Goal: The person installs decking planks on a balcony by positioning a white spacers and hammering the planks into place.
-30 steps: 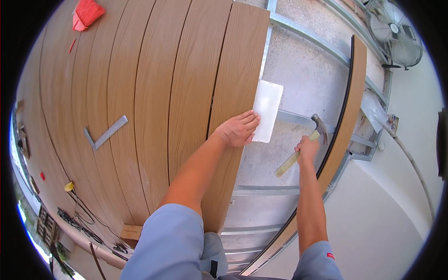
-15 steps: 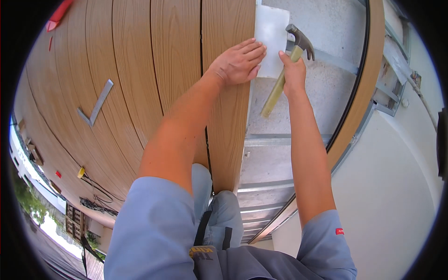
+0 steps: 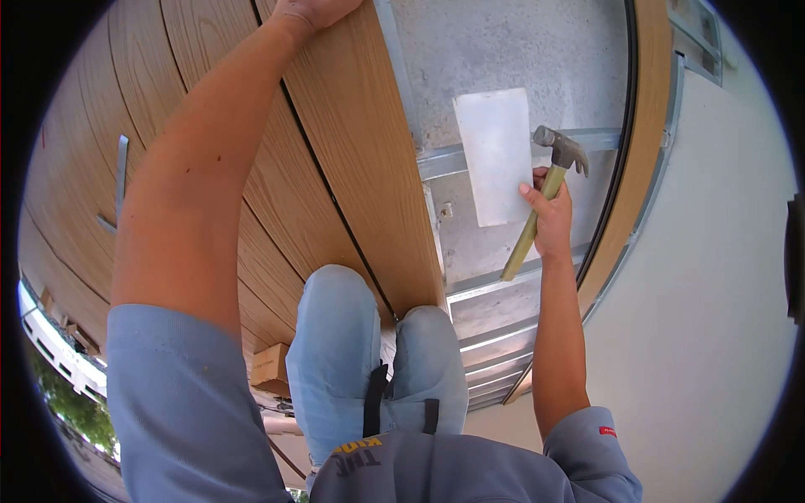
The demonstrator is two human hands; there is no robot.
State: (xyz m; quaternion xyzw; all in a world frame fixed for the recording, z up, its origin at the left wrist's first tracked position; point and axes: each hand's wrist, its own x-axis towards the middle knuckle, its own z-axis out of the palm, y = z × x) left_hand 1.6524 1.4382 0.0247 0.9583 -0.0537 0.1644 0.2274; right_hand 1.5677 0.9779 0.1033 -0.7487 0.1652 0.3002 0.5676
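My right hand [image 3: 553, 214] grips a claw hammer [image 3: 533, 225] by its pale yellow-green handle, head pointing up and away from me. The same hand pinches the edge of a white rectangular sheet [image 3: 495, 155] with its thumb. The sheet hangs over the open metal framing [image 3: 449, 161]. At the upper edge of the view, my left hand [image 3: 323, 10] lies over the wood-grain boards [image 3: 369, 151]; its fingers are cut off by the picture's edge. I kneel on the boards, with both knees close to the last one's edge.
A bent metal strip [image 3: 122, 172] lies on the boards at the left. A cardboard box [image 3: 271, 369] sits beside my left knee. To the right, a wood-coloured border with a black strip [image 3: 616, 197] runs along the framing, next to a white wall [image 3: 696, 251].
My right hand has lifted the white sheet off the board edge and carried it with the hammer toward me. My left hand has moved off the sheet, left and farther away.
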